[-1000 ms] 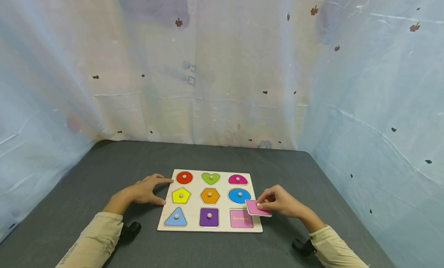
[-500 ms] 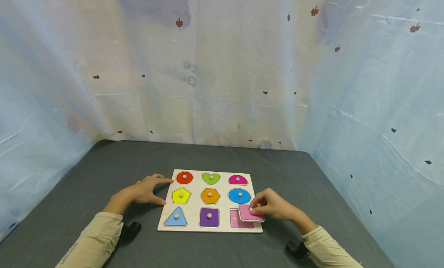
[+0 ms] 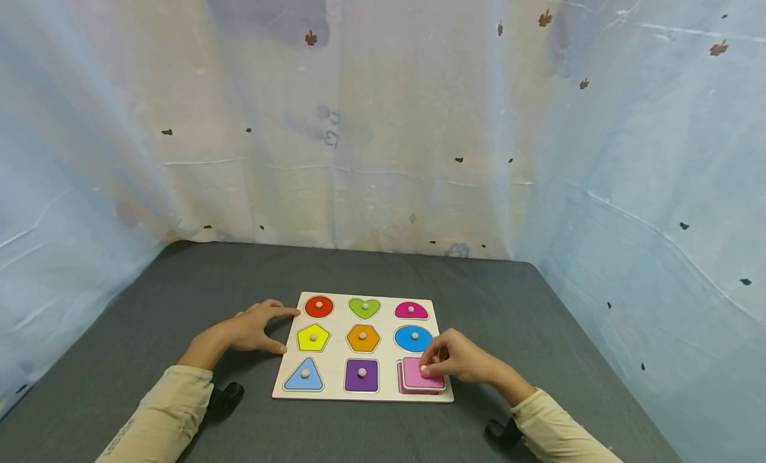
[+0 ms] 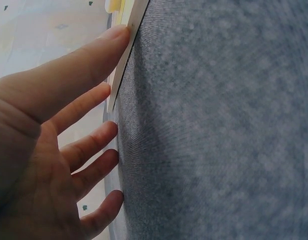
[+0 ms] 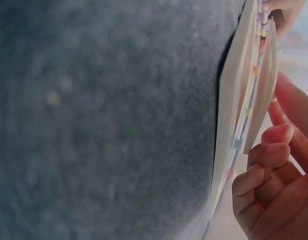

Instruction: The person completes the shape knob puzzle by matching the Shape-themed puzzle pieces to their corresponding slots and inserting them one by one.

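A wooden knob puzzle board (image 3: 383,376) lies on the grey cloth. My right hand (image 3: 461,360) pinches the knob of a pink rectangle puzzle piece (image 3: 422,371). That piece hovers over the pink rectangle recess (image 3: 402,388) at the board's near right corner, shifted a little to the right and away from it. In the right wrist view the piece (image 5: 266,85) is tilted and stands off the board. My left hand (image 3: 251,326) touches the board's left edge with spread fingers. The left wrist view shows the thumb (image 4: 89,62) and index fingertip against the board edge (image 4: 119,75).
Several pieces sit in the board's other recesses, including a purple square (image 3: 362,382), a blue oval (image 3: 408,341), a yellow pentagon (image 3: 308,344) and a red circle (image 3: 315,312). Grey cloth (image 3: 347,436) surrounds the board. Pale curtains (image 3: 383,117) stand behind and at the sides.
My right hand has brought the pink rectangle piece left and toward me, from beside the board's right edge to over the pink recess, covering its printed word. My left hand stays put.
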A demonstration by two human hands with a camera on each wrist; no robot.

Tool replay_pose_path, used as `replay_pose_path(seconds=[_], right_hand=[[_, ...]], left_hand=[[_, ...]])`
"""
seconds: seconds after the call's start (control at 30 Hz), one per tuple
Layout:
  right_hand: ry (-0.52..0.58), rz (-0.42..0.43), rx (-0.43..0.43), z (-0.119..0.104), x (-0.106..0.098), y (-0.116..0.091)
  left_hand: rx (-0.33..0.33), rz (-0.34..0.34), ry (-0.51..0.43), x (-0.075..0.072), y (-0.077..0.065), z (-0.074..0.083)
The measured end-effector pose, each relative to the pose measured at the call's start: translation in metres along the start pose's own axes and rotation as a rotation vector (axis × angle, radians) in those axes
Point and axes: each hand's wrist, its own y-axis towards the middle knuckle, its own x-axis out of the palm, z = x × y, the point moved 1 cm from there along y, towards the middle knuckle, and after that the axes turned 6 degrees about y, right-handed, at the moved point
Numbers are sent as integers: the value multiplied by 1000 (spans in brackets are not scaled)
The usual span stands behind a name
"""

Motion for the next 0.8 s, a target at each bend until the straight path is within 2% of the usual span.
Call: replay_pose_path(seconds=[0.17,0.47,0.8], right_hand=[[10,-8,-9,-1,3,3],[-23,-33,33,-2,5,6],[-19,-58,40,-4,7,9]], left_hand=[[-6,-2,3,0,0,0],[1,2,2,0,0,1],[18,9,11,1,0,-1]])
